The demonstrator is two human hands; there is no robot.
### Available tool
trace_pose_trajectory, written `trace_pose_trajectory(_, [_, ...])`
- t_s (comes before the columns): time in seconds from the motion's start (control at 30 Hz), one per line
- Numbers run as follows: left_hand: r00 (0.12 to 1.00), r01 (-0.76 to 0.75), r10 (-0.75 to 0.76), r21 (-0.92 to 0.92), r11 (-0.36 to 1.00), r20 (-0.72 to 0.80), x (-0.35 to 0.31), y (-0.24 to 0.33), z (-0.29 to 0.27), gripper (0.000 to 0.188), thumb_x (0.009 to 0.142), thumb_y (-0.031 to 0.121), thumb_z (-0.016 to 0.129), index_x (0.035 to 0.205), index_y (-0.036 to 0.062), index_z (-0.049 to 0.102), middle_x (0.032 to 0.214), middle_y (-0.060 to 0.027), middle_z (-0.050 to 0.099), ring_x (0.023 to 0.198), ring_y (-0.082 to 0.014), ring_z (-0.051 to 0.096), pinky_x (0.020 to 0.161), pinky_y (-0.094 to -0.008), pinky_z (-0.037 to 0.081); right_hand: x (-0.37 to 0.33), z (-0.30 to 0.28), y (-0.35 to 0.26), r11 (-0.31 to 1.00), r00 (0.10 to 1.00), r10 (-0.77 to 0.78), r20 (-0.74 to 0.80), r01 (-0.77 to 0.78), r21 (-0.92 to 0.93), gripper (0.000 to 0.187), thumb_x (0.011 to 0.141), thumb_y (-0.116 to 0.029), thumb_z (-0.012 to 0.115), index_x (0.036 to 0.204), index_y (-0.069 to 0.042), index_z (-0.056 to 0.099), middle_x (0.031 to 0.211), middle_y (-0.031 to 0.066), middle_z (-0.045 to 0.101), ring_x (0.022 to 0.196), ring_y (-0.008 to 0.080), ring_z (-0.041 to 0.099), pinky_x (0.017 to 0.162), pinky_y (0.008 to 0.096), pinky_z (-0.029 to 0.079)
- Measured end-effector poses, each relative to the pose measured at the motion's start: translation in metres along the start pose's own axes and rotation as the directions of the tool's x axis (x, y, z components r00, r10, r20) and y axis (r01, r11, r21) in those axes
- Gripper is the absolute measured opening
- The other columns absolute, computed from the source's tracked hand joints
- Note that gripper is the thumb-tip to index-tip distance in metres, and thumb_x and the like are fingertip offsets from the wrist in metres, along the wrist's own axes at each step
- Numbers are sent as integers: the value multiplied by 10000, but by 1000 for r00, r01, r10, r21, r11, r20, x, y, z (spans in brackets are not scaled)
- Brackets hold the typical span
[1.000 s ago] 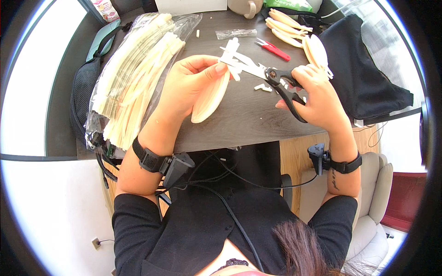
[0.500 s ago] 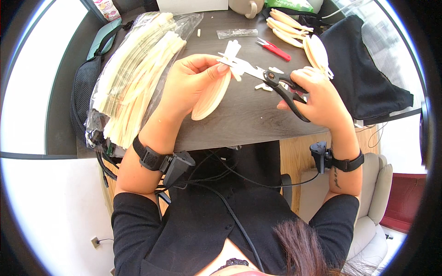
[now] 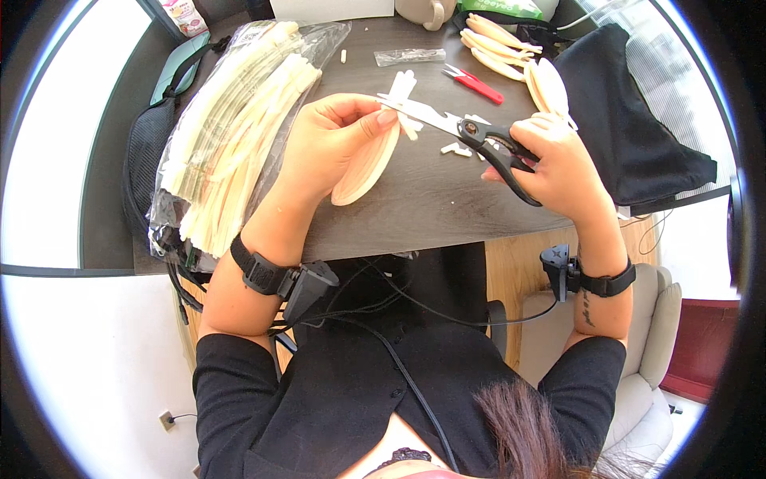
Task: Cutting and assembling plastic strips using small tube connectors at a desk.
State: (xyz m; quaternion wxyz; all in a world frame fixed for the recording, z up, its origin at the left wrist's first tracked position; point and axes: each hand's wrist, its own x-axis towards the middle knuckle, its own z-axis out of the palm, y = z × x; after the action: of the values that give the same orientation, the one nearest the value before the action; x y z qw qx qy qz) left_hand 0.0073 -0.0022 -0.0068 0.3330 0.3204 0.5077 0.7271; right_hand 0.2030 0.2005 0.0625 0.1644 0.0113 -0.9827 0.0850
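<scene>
My left hand (image 3: 331, 132) pinches a cream petal-shaped piece (image 3: 365, 174) made of strips laid side by side. Its rounded end hangs down below my fingers, and short strip ends (image 3: 405, 83) stick out above them. My right hand (image 3: 554, 164) grips black-handled scissors (image 3: 472, 132) through the handles. The blades reach left across the strip ends, with their tips close to my left thumb and forefinger. Whether the blades touch the strips, I cannot tell. Small cream offcuts (image 3: 456, 150) lie on the table beneath the scissors.
A clear plastic bag (image 3: 331, 36) of long cream strips covers the table's left side. Finished-looking petal pieces (image 3: 495, 48) lie at the back right beside a black cloth (image 3: 622, 120). Red thread snips (image 3: 479, 86) and a small clear packet (image 3: 409, 57) rest behind my hands.
My right hand and the scissors have shifted slightly to the right and down, and the blades look less spread. My left hand keeps nearly the same place and grip.
</scene>
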Motion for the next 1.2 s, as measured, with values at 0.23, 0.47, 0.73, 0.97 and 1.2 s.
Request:
trace_pose_trajectory(0.23, [1000,-2,3,30,1000,-13,2,-2,0,197,867,138,719,983,-19,695,900,-71,711,801,-88,638,721,-222,506,0,1,-2,998,997,68,47,-68,10,403,704,-303,802,657,-34,506,624,112,515,650,285,514,596,380,376])
trace_pose_trajectory(0.47, [999,6,-5,47,999,-33,4,-1,-4,191,874,154,711,967,-13,700,868,-47,708,765,-72,628,695,-212,496,-5,9,2,997,997,69,19,-70,36,377,736,-324,774,743,-26,542,676,136,539,674,326,531,624,396,403])
trace_pose_trajectory(0.73, [997,-10,17,107,994,-69,2,1,2,183,876,149,707,968,-8,703,863,-40,706,760,-66,624,697,-210,494,-14,-4,14,983,985,172,31,-169,-65,422,741,-324,777,798,-2,509,718,136,496,721,312,494,669,385,402])
trace_pose_trajectory(0.97, [1000,-12,13,49,999,-11,1,1,1,188,873,145,711,982,-8,701,881,-45,706,784,-73,629,711,-214,497,-12,4,11,991,991,134,-8,-134,-19,496,728,-400,792,859,4,536,755,130,510,746,294,502,693,371,411])
trace_pose_trajectory(1.2, [1000,-13,13,55,998,-6,1,3,3,188,875,148,710,981,-7,700,877,-44,705,782,-72,629,709,-211,497,-7,7,9,994,994,105,-41,-104,14,510,714,-433,803,863,0,578,724,116,533,703,278,519,660,369,416])
